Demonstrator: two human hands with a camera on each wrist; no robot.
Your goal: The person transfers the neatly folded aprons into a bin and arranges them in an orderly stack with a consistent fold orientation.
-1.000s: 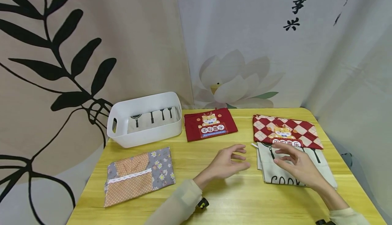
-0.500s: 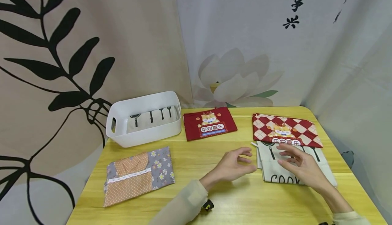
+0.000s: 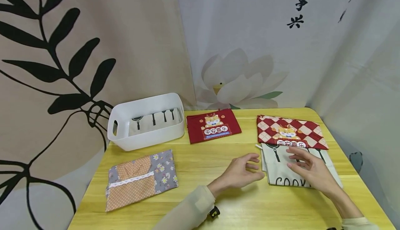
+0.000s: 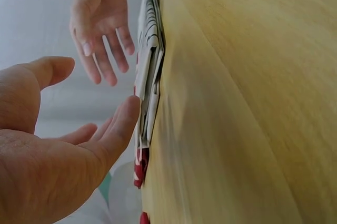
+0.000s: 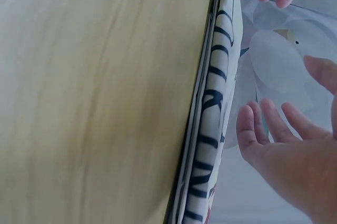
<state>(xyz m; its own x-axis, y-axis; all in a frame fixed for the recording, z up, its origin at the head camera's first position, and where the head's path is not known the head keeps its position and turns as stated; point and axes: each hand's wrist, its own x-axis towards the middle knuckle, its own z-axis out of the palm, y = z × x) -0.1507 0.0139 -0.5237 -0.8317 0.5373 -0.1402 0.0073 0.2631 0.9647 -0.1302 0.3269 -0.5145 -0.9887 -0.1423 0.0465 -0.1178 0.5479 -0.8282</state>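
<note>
White cloth [image 3: 278,168] folded, right side of table [image 3: 247,207]. Left hand [image 3: 242,172] edged nearer; right hand [image 3: 314,171] above it. Thumbs apart, fingers loosely bent, holding nothing. Both seem within reach; handling not begun.

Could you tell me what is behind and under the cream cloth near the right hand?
Behind the cream cloth lies a checked cloth; whether their edges overlap, I cannot tell. The cream cloth covers part of the table, so anything beneath it cannot be seen.
</note>
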